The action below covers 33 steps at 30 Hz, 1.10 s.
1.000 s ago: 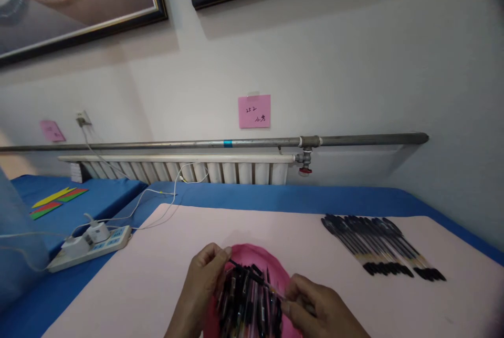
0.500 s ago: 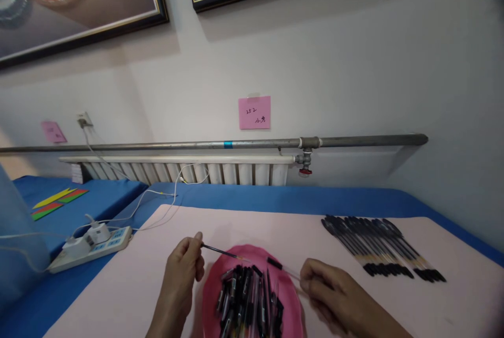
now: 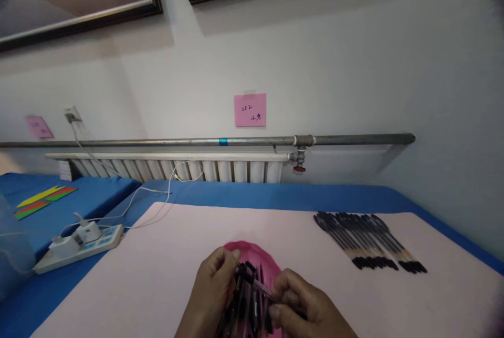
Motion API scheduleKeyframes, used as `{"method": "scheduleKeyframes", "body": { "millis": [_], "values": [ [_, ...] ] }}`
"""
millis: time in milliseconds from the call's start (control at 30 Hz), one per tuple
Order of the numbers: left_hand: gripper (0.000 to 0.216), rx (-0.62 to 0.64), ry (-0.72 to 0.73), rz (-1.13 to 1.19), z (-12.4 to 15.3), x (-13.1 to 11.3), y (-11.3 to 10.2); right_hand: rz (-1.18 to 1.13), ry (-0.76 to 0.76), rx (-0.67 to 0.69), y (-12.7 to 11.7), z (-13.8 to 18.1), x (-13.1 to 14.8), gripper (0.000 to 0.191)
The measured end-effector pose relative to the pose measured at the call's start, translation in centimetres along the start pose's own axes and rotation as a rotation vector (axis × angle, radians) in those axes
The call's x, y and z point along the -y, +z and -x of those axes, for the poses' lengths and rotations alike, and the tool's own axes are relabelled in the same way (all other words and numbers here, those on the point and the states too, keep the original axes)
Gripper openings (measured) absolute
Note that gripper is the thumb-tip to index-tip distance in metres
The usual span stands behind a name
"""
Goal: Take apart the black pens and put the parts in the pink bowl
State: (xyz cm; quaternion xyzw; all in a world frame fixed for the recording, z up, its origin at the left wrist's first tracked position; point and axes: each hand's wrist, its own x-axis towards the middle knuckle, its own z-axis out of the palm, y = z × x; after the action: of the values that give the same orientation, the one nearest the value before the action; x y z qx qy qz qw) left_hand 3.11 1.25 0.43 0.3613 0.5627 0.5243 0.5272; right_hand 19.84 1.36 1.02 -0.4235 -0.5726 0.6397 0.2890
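Note:
Over the pink dish (image 3: 252, 247), my two hands are close together at one pen. My right hand (image 3: 305, 304) is closed around the clear pen barrel (image 3: 261, 287), which tilts up to the left and ends in a black grip (image 3: 244, 274). My left hand (image 3: 214, 291) pinches at that black end. The thin dark ink refill it held a moment ago is now mostly hidden by the fingers and barrel. Below them, the dish holds many loose black and clear pen parts (image 3: 246, 309), partly covered by both hands.
A row of pens with black caps (image 3: 366, 241) lies on the pink sheet (image 3: 177, 254) at the right. To the left, a white power strip (image 3: 81, 249) with plugs and cables sits on the blue table cover (image 3: 236, 192). A radiator (image 3: 220, 170) and pipe run along the wall.
My hands have come together above the dish. The refill in my left hand has met the black-grip end of the barrel in my right hand. The view has shifted slightly.

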Motion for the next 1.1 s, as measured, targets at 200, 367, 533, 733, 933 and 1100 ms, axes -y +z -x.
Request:
{"method": "scheduleKeyframes", "body": {
  "millis": [200,367,533,733,933,1100],
  "values": [
    [0.042,0.087,0.017,-0.060,0.2,-0.2,-0.2,-0.072,-0.003,0.038,-0.3,-0.5,-0.9,0.012],
    [0.044,0.006,0.001,-0.127,-0.1,-0.3,-0.8,-0.016,0.014,0.003,-0.2,-0.5,-0.7,0.008],
    [0.041,-0.111,0.063,-0.585,-1.0,-0.8,-3.3,0.086,0.039,-0.098,-0.6,-0.4,0.2,0.006],
    [0.031,-0.111,0.169,-0.891,-0.4,-0.7,-3.3,0.206,-0.008,-0.091,-0.2,-0.4,-0.8,0.012],
    [0.025,-0.087,0.179,-0.823,-0.5,0.1,-2.7,0.191,-0.024,-0.025,-0.6,-0.5,-0.7,0.011],
    [0.023,0.093,0.105,-0.484,0.0,-0.4,-1.6,0.139,-0.001,0.025,-1.0,-0.7,-0.5,0.015]
  ]
}}
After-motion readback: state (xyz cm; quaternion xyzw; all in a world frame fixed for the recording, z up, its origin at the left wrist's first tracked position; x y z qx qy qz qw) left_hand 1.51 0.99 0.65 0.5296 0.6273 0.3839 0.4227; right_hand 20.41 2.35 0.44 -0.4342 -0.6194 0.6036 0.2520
